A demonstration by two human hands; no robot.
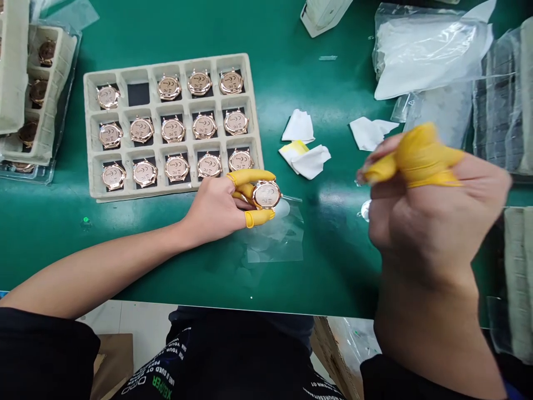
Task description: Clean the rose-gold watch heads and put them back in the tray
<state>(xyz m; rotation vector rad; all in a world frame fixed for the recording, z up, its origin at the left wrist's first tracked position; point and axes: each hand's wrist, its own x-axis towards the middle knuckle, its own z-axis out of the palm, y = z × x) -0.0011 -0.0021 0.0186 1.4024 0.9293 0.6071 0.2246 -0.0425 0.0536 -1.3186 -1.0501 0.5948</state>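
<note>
My left hand (225, 205), with yellow finger cots on its fingers, grips a rose-gold watch case (267, 194) by its sides, its printed back facing up. Beneath it on the green table lies a clear plastic sheet (277, 241) with round film pieces. My right hand (433, 172), also in yellow cots, is raised at the right, its fingers closed in a pinch; blur hides what they hold, if anything. A grey moulded tray (175, 194) to the left carries rows of similar watch cases, back up, with one compartment showing only its black bottom.
White cloth pieces (298, 126) lie beyond my hands, one with yellow on it. More trays of watch cases (41, 94) are stacked at the left edge. Plastic bags with white cloths (425, 53) and wrapped trays (503, 105) take up the right side. A pale block (325, 14) stands at the back.
</note>
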